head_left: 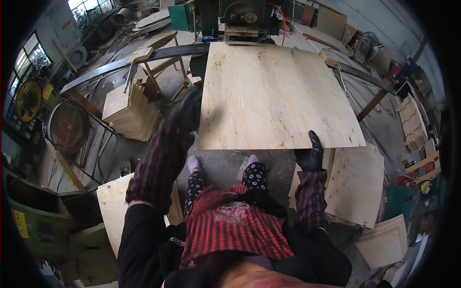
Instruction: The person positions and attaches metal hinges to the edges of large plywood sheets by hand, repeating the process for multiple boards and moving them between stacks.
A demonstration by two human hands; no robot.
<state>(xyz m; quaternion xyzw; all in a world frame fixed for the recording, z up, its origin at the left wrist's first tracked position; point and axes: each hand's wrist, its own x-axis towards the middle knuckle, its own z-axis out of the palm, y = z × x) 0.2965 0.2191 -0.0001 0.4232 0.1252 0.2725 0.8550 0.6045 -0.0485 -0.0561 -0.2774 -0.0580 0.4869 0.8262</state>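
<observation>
A large pale plywood sheet (278,96) lies level in front of me, its far edge against a green machine (245,14). My right hand (310,156), in a black glove, grips the sheet's near edge toward the right, thumb on top and fingers hidden underneath. My left hand (188,111), also dark-gloved, is at the sheet's left edge. Motion smears it, so its fingers and any contact with the wood cannot be made out.
A dark metal rail (177,51) curves out from the machine on both sides. Stacked boards (127,113) stand at left; more plywood sheets (355,182) lean at right and another plywood board (115,206) at lower left. A green machine housing (36,235) is at far left.
</observation>
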